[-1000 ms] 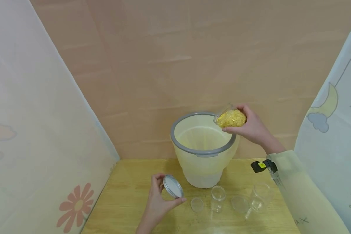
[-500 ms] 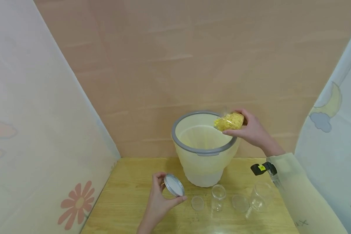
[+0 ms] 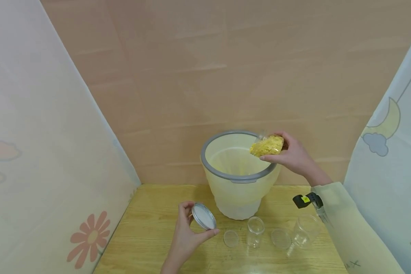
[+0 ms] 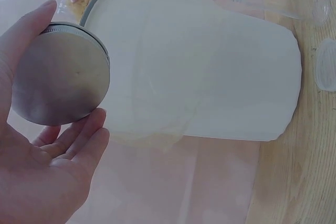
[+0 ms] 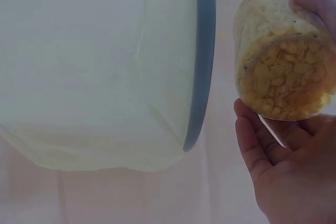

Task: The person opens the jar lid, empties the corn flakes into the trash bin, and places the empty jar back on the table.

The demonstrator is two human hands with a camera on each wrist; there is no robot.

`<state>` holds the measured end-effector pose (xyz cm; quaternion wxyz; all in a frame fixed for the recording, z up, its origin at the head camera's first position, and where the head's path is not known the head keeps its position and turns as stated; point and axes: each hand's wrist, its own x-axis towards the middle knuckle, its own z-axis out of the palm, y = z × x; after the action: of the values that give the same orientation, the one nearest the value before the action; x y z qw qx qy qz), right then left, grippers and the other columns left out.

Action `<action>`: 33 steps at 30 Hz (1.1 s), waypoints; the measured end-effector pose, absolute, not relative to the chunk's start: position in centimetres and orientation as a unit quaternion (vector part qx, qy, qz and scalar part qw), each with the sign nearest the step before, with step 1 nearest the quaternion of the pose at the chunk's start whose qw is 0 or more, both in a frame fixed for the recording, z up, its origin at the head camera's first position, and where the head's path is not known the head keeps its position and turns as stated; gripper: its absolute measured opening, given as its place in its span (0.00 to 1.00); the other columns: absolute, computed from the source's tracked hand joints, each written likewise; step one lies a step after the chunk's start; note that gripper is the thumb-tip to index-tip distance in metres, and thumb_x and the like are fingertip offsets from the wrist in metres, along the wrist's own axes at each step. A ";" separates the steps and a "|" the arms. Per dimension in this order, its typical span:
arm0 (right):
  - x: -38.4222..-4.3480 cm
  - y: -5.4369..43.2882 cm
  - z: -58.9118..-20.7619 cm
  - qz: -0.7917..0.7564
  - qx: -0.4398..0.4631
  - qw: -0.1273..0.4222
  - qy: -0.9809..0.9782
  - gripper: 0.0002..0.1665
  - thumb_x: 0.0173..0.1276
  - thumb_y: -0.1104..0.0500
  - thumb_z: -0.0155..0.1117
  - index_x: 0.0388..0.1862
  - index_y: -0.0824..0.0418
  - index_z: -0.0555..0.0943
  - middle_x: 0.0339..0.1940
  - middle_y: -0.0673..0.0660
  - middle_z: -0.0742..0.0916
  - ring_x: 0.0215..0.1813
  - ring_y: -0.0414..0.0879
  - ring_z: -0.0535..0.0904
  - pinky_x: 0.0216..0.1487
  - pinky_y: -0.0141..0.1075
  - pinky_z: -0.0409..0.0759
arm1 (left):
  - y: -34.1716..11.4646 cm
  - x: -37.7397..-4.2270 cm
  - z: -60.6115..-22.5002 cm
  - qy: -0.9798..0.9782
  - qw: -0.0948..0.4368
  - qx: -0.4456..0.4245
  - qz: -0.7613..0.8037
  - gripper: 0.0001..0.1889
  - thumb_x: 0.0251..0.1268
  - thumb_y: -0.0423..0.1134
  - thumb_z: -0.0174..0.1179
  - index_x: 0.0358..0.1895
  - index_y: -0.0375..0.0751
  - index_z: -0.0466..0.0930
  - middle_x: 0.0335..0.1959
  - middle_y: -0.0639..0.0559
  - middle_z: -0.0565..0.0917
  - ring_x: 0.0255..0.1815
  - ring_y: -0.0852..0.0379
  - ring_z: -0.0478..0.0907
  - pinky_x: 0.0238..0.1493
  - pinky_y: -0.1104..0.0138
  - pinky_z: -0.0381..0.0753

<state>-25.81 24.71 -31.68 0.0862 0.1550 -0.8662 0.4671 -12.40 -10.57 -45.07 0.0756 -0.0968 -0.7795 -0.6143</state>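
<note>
My right hand grips a clear jar of yellow flakes, tilted with its mouth toward the left over the right rim of a pale bin. In the right wrist view the flakes show through the round base, with fingers and thumb on opposite sides. My left hand holds a round silver lid by its edge, thumb on one side and fingers on the other, in front of the bin. The left wrist view shows the lid's smooth metal face.
On the wooden table, in front of the bin, stand a small clear jar and a wider clear jar. Two clear lids lie flat, a small lid and a larger lid. Patterned cloth hangs at both sides.
The right hand has lowered slightly and tipped the jar of flakes further, its mouth now lower over the bin. The left hand with the lid has hardly moved.
</note>
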 end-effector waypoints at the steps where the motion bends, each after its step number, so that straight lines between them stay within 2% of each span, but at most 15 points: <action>1: -25.8 24.7 -31.7 0.467 0.153 0.086 -0.866 0.52 0.58 0.52 0.82 0.74 0.63 0.63 0.58 0.63 0.78 0.51 0.55 0.76 0.42 0.31 0.80 | -10.5 -12.4 -45.1 -0.779 0.076 -0.095 -0.615 0.49 0.43 0.46 0.85 0.64 0.43 0.58 0.64 0.45 0.70 0.68 0.44 0.68 0.72 0.49 0.61; 7: -25.8 24.8 -31.6 0.466 0.150 0.092 -0.867 0.52 0.58 0.51 0.82 0.73 0.65 0.62 0.61 0.63 0.76 0.53 0.55 0.74 0.44 0.29 0.78 | -10.3 -12.5 -45.2 -0.779 0.073 -0.090 -0.617 0.49 0.43 0.47 0.85 0.64 0.44 0.59 0.64 0.46 0.70 0.69 0.43 0.68 0.72 0.48 0.61; 21: -26.0 24.6 -31.7 0.446 0.165 0.108 -0.873 0.44 0.57 0.49 0.83 0.66 0.62 0.70 0.52 0.59 0.80 0.48 0.54 0.76 0.40 0.34 0.80 | -10.5 -12.8 -45.1 -0.779 0.066 -0.101 -0.616 0.49 0.44 0.43 0.84 0.65 0.42 0.58 0.64 0.43 0.70 0.68 0.41 0.69 0.72 0.49 0.61; 33: -25.9 24.3 -31.4 0.444 0.164 0.111 -0.874 0.45 0.57 0.50 0.83 0.68 0.61 0.71 0.51 0.59 0.80 0.49 0.54 0.76 0.40 0.37 0.79 | -10.5 -13.0 -45.1 -0.781 0.071 -0.105 -0.612 0.49 0.43 0.46 0.85 0.64 0.43 0.58 0.64 0.44 0.72 0.68 0.44 0.70 0.72 0.51 0.62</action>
<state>-25.92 24.33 -31.36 0.1107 0.1644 -0.8737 0.4443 -12.98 -10.45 -45.09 0.0706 -0.1046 -0.7809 -0.6118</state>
